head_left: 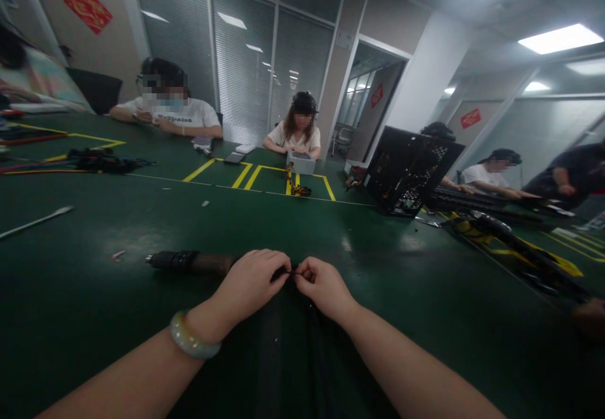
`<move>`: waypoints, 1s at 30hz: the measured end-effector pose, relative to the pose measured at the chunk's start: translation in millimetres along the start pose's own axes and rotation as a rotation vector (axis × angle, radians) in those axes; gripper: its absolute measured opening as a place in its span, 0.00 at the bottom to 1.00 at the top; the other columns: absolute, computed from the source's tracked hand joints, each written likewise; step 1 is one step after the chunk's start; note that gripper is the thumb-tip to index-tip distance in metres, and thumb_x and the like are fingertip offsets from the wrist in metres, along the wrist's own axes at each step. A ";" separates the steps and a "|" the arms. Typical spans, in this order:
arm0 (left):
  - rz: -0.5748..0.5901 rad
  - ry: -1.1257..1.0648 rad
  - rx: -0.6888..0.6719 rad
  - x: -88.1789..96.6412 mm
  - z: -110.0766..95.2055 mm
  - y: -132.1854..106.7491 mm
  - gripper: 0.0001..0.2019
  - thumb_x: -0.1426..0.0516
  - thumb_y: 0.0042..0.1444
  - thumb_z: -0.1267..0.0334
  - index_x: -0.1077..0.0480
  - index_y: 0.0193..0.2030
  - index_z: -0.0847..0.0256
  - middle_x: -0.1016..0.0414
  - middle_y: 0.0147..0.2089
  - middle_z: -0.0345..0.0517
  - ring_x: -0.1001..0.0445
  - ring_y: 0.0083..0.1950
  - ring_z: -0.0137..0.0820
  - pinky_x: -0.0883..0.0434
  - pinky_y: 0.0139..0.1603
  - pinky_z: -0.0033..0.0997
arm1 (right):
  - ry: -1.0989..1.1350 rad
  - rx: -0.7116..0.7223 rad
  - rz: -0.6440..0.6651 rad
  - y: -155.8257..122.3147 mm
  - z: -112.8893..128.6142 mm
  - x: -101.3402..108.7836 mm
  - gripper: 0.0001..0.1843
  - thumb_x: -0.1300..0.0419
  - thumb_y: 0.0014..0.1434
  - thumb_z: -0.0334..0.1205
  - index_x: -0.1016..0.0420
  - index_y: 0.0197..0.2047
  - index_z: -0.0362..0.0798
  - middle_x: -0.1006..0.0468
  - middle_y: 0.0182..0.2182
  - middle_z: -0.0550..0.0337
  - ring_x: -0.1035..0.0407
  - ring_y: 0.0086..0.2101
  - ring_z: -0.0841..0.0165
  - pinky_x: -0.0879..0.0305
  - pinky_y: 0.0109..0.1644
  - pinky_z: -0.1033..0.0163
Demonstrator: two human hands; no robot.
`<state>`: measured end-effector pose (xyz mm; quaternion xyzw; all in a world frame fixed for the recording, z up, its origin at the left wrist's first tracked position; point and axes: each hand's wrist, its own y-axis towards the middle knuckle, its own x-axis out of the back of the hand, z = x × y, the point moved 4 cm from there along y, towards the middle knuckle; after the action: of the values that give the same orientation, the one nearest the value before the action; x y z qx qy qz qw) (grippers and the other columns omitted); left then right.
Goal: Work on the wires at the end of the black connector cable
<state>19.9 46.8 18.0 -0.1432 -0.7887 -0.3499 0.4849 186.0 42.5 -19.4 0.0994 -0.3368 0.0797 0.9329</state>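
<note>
Over the green table, my left hand (258, 277) and my right hand (326, 286) meet with closed, pinching fingertips. A small dark thing (293, 270) shows between them, too small to name. Below my right hand, a thin black cable-like strand (312, 343) runs toward me; whether it joins the pinched piece, I cannot tell. A dark cylindrical tool (208, 263), like an electric screwdriver, lies just left of my left hand, its metal tip pointing left. My left hand partly hides its right end.
A white-handled stick-like tool (38, 222) and cable bundles (101, 160) lie left. Ahead, a person handles a grey box (302, 164) with wires. A black computer case (409, 170) stands right, near black-and-yellow items (524, 249). Several other people sit around the table (142, 356).
</note>
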 end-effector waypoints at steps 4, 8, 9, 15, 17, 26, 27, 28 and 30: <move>-0.001 -0.028 -0.001 -0.2 -0.2 0.2 0.04 0.43 0.58 0.68 0.29 0.39 0.56 0.25 0.41 0.40 0.28 0.43 0.35 0.34 0.46 0.38 | -0.015 -0.007 0.014 0.8 0.4 1.2 0.05 0.41 0.57 0.38 0.26 0.36 0.46 0.26 0.25 0.65 0.34 0.24 0.74 0.43 0.26 0.72; -0.016 -0.036 0.012 0.6 0.8 -0.5 0.04 0.42 0.57 0.68 0.29 0.40 0.56 0.25 0.40 0.40 0.28 0.43 0.35 0.34 0.46 0.38 | -0.031 -0.017 0.072 1.5 3.6 6.0 0.06 0.41 0.58 0.39 0.25 0.38 0.47 0.25 0.26 0.64 0.34 0.25 0.74 0.43 0.26 0.71; -0.016 -0.035 0.015 0.8 1.0 -0.7 0.04 0.42 0.58 0.67 0.29 0.39 0.56 0.25 0.40 0.40 0.28 0.42 0.35 0.34 0.46 0.38 | -0.041 -0.016 0.085 1.5 4.8 7.7 0.07 0.41 0.58 0.39 0.25 0.38 0.47 0.25 0.26 0.64 0.34 0.25 0.73 0.43 0.26 0.71; -0.006 -0.025 0.004 0.8 0.5 -1.8 0.03 0.42 0.58 0.67 0.28 0.38 0.57 0.25 0.39 0.40 0.28 0.42 0.35 0.35 0.45 0.37 | -0.088 0.016 0.075 0.9 7.3 9.9 0.06 0.42 0.59 0.38 0.25 0.37 0.48 0.25 0.26 0.64 0.33 0.26 0.72 0.43 0.27 0.71; -0.005 -0.021 0.006 0.1 0.7 -1.9 0.04 0.42 0.57 0.67 0.28 0.39 0.57 0.25 0.39 0.40 0.28 0.43 0.34 0.35 0.45 0.37 | -0.085 0.017 0.056 0.8 4.8 7.5 0.05 0.42 0.58 0.38 0.26 0.37 0.48 0.25 0.26 0.64 0.33 0.25 0.72 0.43 0.27 0.70; 0.014 -0.002 0.020 0.3 -0.3 -1.8 0.04 0.43 0.58 0.67 0.30 0.41 0.58 0.28 0.41 0.41 0.29 0.43 0.34 0.35 0.46 0.37 | -0.122 0.013 -0.005 2.3 -0.7 6.2 0.01 0.42 0.54 0.33 0.30 0.33 0.48 0.29 0.23 0.67 0.35 0.24 0.73 0.45 0.26 0.71; 0.022 0.001 0.023 0.7 -0.3 -1.6 0.04 0.42 0.58 0.67 0.30 0.41 0.58 0.28 0.41 0.41 0.29 0.43 0.34 0.35 0.45 0.37 | -0.125 0.015 -0.002 2.1 -0.4 6.0 0.01 0.42 0.54 0.33 0.30 0.32 0.48 0.29 0.23 0.67 0.35 0.24 0.73 0.45 0.26 0.71; 0.031 0.006 0.026 1.0 -0.4 -1.5 0.04 0.42 0.57 0.67 0.30 0.40 0.58 0.29 0.41 0.41 0.30 0.43 0.34 0.35 0.45 0.36 | -0.126 0.016 0.004 1.8 -0.2 5.7 0.01 0.42 0.54 0.33 0.30 0.33 0.48 0.28 0.23 0.67 0.35 0.24 0.73 0.45 0.26 0.71; 0.043 0.024 0.025 1.4 -0.9 -1.1 0.05 0.41 0.57 0.67 0.31 0.40 0.58 0.30 0.42 0.42 0.30 0.43 0.34 0.35 0.44 0.36 | -0.126 0.017 0.009 1.4 0.3 5.2 0.01 0.42 0.54 0.33 0.30 0.33 0.48 0.29 0.23 0.67 0.35 0.23 0.73 0.46 0.25 0.70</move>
<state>19.1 45.2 19.0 -0.1496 -0.7838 -0.3313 0.5034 189.5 44.2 -15.7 0.1107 -0.3945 0.0804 0.9087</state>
